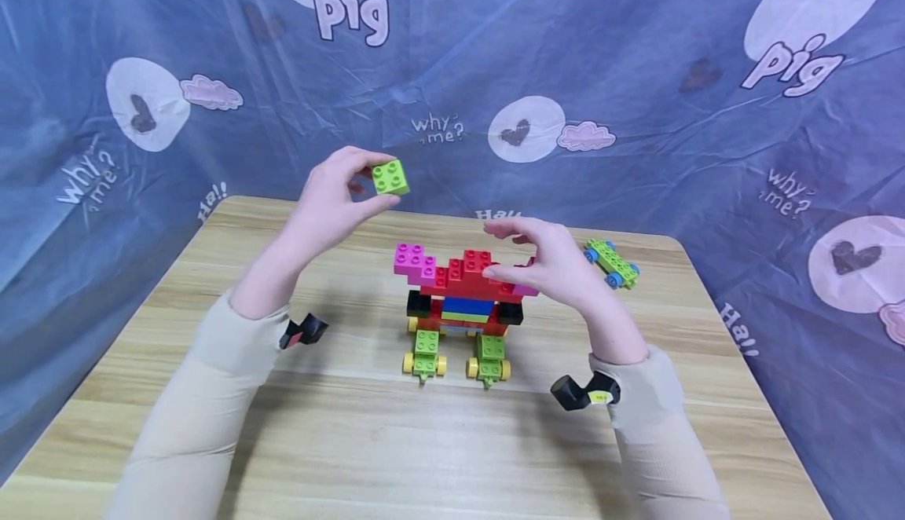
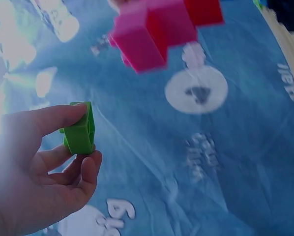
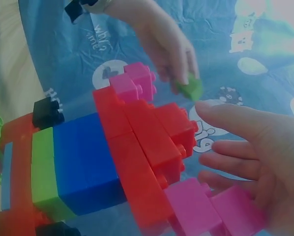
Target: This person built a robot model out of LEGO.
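My left hand (image 1: 331, 199) is raised above the table and pinches a lime-green building brick (image 1: 390, 180) between thumb and fingers, its studs facing the head camera. To the lower right stands a built brick model (image 1: 468, 287), with red bricks on top, pink bricks (image 1: 417, 262) on its sides, a blue block (image 3: 88, 162) in the middle and green wheeled bases (image 1: 426, 355) below. My right hand (image 1: 555, 265) hovers at the model's right upper side, thumb and fingers spread apart with nothing between them. In the head view it hides part of the right pink bricks.
A green wheeled base (image 1: 612, 263) with blue wheels lies at the table's back right. The wooden table (image 1: 396, 457) ends at the back against a blue printed cloth (image 1: 438, 56). Each wrist bears a small black camera (image 1: 571, 392).
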Demonstrator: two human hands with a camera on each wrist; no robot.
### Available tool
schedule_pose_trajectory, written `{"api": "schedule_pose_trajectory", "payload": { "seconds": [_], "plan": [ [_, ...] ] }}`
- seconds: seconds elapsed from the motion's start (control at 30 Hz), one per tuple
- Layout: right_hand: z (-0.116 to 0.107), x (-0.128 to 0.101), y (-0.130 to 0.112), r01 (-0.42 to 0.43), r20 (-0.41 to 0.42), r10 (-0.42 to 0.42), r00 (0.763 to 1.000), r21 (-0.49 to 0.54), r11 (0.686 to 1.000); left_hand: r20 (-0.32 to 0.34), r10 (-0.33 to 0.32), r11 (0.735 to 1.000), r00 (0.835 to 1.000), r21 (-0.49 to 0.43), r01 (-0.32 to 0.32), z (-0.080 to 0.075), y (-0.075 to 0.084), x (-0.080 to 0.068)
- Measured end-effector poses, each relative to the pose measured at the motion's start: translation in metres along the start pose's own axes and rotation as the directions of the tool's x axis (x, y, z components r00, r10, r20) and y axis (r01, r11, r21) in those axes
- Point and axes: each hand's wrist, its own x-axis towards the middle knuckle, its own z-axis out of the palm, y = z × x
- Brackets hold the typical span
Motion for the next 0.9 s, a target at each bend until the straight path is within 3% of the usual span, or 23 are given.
{"api": "schedule_pose_trajectory", "payload": {
  "seconds": [0.23,0.5,0.9],
  "plan": [
    [0.002,0.003,-0.006,0.059,-0.124,-0.055,0.991,0.031,0.998,0.054,0.079,0.995,0.995,-0.068,-0.075,0.017,0.022,-0.006],
    [0.006,0.001,-0.01,0.107,-0.19,-0.09,0.978,0.079,0.991,0.079,0.129,0.985,0.988,-0.128,-0.119,0.037,0.04,-0.015],
    [0.011,0.0,-0.009,0.151,-0.192,-0.134,0.972,0.079,0.985,0.157,0.114,0.98,0.981,-0.181,-0.085,0.056,0.042,-0.019]
  ]
}}
